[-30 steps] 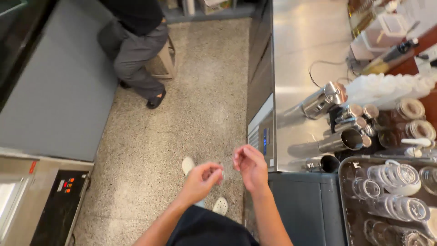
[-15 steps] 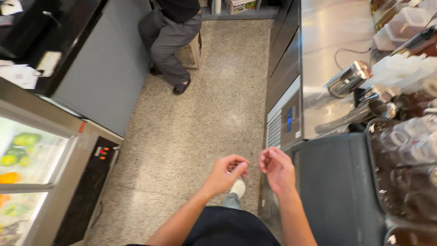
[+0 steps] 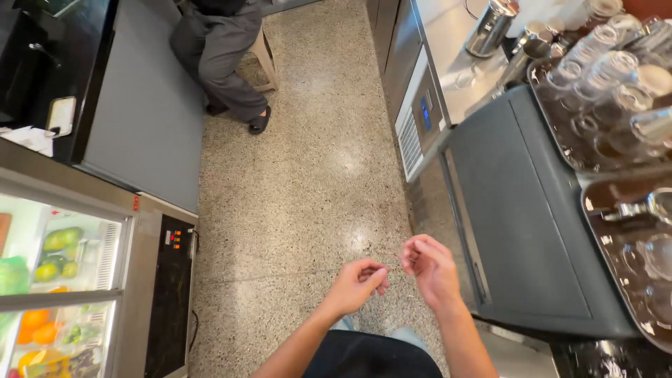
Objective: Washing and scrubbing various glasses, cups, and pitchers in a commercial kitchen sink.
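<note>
My left hand and my right hand hover close together over the speckled floor, a few centimetres apart and not touching. The left hand's fingers are pinched against the thumb. The right hand's fingers are curled inward towards the palm. I see nothing in either hand. My dark apron and forearms fill the bottom edge. The nearest thing to my right hand is a grey cabinet.
A glass-door fridge with fruit stands at the left. Trays of upturned glasses and metal shakers sit on the right counter, above a unit with a blue display. A person sits on a stool at the far end of the aisle.
My view has swung left and down, bringing the fridge into sight. Both hands have stayed close together in front of me, with fingers curled throughout.
</note>
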